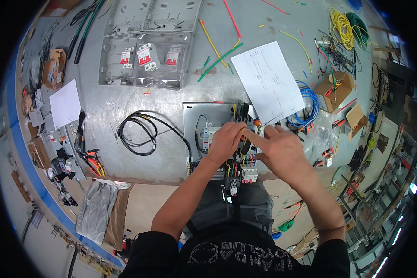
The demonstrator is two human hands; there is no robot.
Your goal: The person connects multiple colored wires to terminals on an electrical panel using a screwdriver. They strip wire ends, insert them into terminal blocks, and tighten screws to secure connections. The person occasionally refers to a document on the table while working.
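Observation:
Both my hands work over a metal mounting plate [188, 116] at the bench's near edge. My left hand [224, 141] is closed, its fingertips pressed together above the electrical parts; what they pinch is hidden. My right hand [282, 150] reaches in from the right, fingers bent, index finger touching the left fingertips. Its grip is also hidden. Beneath and between the hands are dark parts and thin coloured wires [248, 160]. A circuit breaker [207, 134] sits on the plate left of my left hand. Another white breaker block [250, 175] is at the near right edge.
A looped black cable [136, 139] runs to the plate from the left. Behind lie a printed sheet [268, 78], clear-covered breaker boxes [164, 60] and wire offcuts. Blue wire coils [310, 109] and open cardboard boxes [340, 90] stand right; pliers [95, 162] lie left.

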